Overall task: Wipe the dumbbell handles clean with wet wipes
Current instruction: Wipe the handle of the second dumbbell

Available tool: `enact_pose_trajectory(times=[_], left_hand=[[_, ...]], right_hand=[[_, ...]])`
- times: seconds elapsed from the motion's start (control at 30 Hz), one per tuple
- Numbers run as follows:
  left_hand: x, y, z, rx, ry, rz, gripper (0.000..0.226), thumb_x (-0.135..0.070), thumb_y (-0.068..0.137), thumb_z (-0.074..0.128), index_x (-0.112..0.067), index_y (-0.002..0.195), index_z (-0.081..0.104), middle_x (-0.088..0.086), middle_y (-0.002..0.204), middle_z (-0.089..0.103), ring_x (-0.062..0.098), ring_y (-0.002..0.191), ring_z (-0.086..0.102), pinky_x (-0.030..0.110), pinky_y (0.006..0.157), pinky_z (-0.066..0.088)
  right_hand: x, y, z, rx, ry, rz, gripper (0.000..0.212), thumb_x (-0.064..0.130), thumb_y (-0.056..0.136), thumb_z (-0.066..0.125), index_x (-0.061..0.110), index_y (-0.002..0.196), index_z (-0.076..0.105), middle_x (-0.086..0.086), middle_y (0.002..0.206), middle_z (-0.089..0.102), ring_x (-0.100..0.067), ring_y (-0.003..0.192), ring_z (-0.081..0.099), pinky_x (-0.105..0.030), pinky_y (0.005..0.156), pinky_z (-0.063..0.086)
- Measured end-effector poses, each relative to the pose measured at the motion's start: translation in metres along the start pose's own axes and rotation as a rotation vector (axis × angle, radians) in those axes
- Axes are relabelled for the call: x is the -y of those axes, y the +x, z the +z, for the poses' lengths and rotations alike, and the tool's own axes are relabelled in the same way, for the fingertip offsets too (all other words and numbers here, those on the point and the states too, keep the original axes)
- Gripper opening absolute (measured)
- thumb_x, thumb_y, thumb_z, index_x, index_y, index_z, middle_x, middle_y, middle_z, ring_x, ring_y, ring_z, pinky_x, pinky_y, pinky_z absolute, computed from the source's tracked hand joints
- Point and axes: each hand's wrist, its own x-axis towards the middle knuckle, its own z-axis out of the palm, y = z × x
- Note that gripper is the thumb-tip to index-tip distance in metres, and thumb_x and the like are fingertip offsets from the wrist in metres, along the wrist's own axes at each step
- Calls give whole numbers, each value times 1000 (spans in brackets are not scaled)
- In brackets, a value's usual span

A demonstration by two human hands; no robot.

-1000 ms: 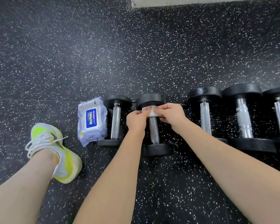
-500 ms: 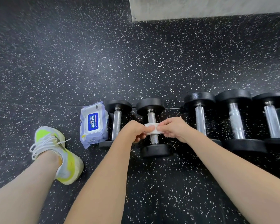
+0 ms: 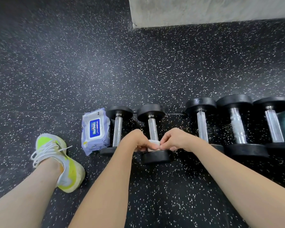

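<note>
- Dumbbells, five in a row, lie on the speckled black floor (image 3: 155, 63) with handles pointing away from the person.
- Second dumbbell from the left (image 3: 152, 134) is the one under work; its chrome handle shows bare above the hands, and its near weight sits just below them.
- White wet wipe (image 3: 153, 143) is wrapped round the near end of that handle, close against the near weight.
- Left hand (image 3: 136, 141) is closed on the wipe, fingers curled and pinching it from the left side.
- Right hand (image 3: 175, 139) is closed on the wipe likewise, fingertips pinching it from the right; the two hands nearly meet over the handle.
- Pack of wet wipes (image 3: 95, 130), lilac with a blue label, lies flat just left of the leftmost dumbbell (image 3: 118, 129), touching or almost touching it.
- Three further dumbbells (image 3: 237, 125) lie to the right, apart from the worked one.
- White and yellow shoe (image 3: 59, 160) rests on the floor at lower left.
- Grey concrete block (image 3: 204, 10) stands at the top edge.
</note>
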Motion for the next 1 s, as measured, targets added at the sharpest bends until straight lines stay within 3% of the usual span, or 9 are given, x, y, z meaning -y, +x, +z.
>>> enact_pose_trajectory(times=[0.13, 0.37, 0.47, 0.53, 0.63, 0.83, 1.0], left_hand=[[3, 2, -3, -112, -73, 34, 54, -53, 62, 92, -11, 60, 58, 0, 50, 53, 14, 39, 40, 22, 45, 33], [7, 10, -5, -200, -278, 66, 44, -43, 72, 89, -11, 63, 60, -1, 52, 55, 12, 41, 40, 23, 45, 32], [9, 15, -4, -224, -442, 70, 39, -39, 74, 89, -6, 76, 67, 0, 57, 56, 12, 45, 41, 24, 46, 35], [9, 20, -4, -252, -555, 74, 44, -38, 73, 89, -3, 93, 72, 0, 62, 58, 12, 49, 43, 25, 50, 38], [8, 24, -5, -253, -608, 116, 43, -33, 74, 90, -2, 100, 74, 1, 65, 58, 11, 51, 42, 23, 50, 40], [8, 31, -1, -324, -728, 193, 34, -34, 72, 90, -8, 84, 71, -2, 64, 62, 9, 50, 45, 23, 50, 42], [-1, 35, 1, -448, -851, 245, 32, -35, 74, 89, -15, 71, 64, -4, 63, 60, 8, 51, 47, 22, 51, 39]], right_hand=[[-4, 2, 1, -58, 97, -16, 10, 6, 80, 83, 10, 83, 75, -4, 82, 71, -13, 79, 64, -21, 68, 54], [-8, 12, 4, -148, 254, -77, 10, 8, 78, 85, 12, 81, 76, 1, 80, 74, -10, 78, 67, -27, 76, 55], [-6, 18, 5, -212, 328, -84, 11, 8, 79, 84, 13, 81, 75, -2, 84, 73, -14, 77, 65, -34, 86, 58], [-3, 24, 6, -265, 372, -84, 12, 7, 78, 84, 13, 81, 75, -3, 85, 73, -16, 77, 63, -34, 86, 58], [0, 29, 2, -249, 379, -89, 13, 4, 78, 84, 13, 79, 73, -3, 84, 72, -15, 79, 65, -33, 85, 58], [-1, 34, 2, -259, 514, -123, 17, 4, 80, 83, 3, 94, 73, -5, 85, 72, -11, 74, 65, -26, 75, 55], [13, 42, 1, -344, 555, -164, 13, 3, 79, 82, 10, 83, 73, -3, 80, 72, -12, 71, 61, -25, 69, 52]])
